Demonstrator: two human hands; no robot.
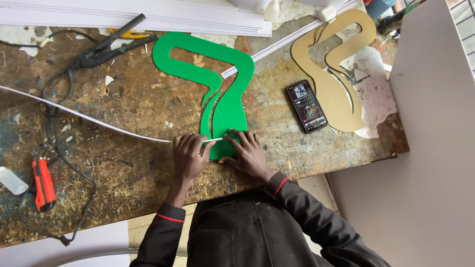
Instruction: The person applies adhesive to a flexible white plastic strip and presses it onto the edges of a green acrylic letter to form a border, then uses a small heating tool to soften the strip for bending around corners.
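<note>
Scarred and paint-flecked, the wooden bench (138, 99) fills most of the head view, with a pale wall panel (430, 138) standing along the right of the frame. At centre lies a green cut-out shape (225, 106), flat on the bench, its looped top toward the upper middle and its narrow foot pointing down toward the person. Both hands are on that foot: the left hand (189, 155) sits just left of it, fingers curled and pinched together on the end of a thin white strip (89, 118) that runs away in a long curve to the left edge of the frame. The right hand (247, 153) lies palm down with fingers spread, pressing on the lower part of the green shape, fingertips meeting the strip's end. Right of centre a dark phone (307, 106) lies face up with its screen lit, just beside a tan cut-out (341, 74) of similar curving form in the upper right. Upper left, black-handled pliers (106, 47) rest among a black cable (59, 148), and stacked white sheets (148, 15) run along the top edge. Lower left, a red-and-black utility knife (43, 184) lies near the cable, well apart from the hands.
</note>
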